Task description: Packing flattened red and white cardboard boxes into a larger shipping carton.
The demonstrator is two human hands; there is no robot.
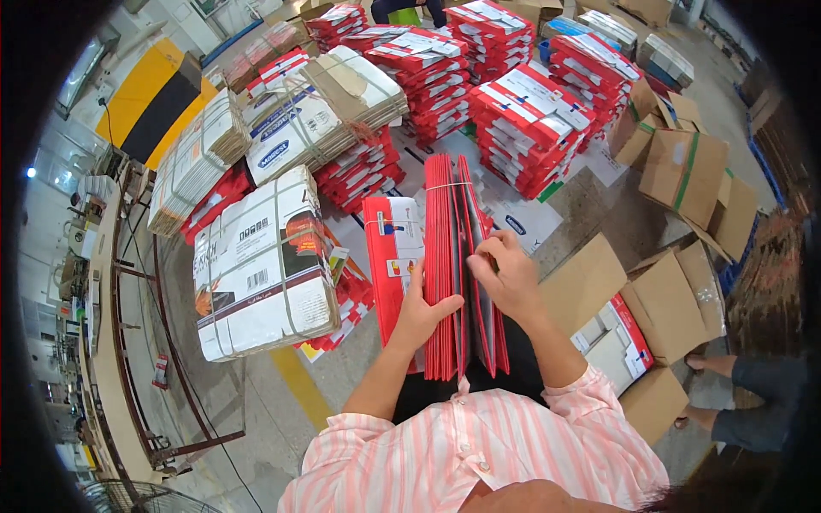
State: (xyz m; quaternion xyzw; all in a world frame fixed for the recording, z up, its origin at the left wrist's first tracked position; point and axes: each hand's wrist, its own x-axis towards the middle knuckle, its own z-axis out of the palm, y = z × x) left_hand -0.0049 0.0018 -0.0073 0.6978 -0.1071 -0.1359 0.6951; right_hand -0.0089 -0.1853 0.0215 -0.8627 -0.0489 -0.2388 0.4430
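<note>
A bundle of red flat cartons (440,256) stands on edge in front of my chest, with a thin band around its upper part. My left hand (425,308) grips it from the left side, thumb laid across the edges. On the right the pieces fan apart, showing grey insides. My right hand (506,272) is at this fanned side, fingers curled and pressed at the edge of the outer carton; the fingertips are partly hidden. Just left of the bundle lies another red and white flat carton (395,248), with a printed picture on it.
Tall stacks of red and white cartons (532,120) stand ahead. Strapped white bundles (265,265) are at the left. Open cardboard boxes (684,179) sit at the right, one near box (658,316) holding cartons. A person's legs (753,402) show at the right edge; another person (409,10) is far ahead.
</note>
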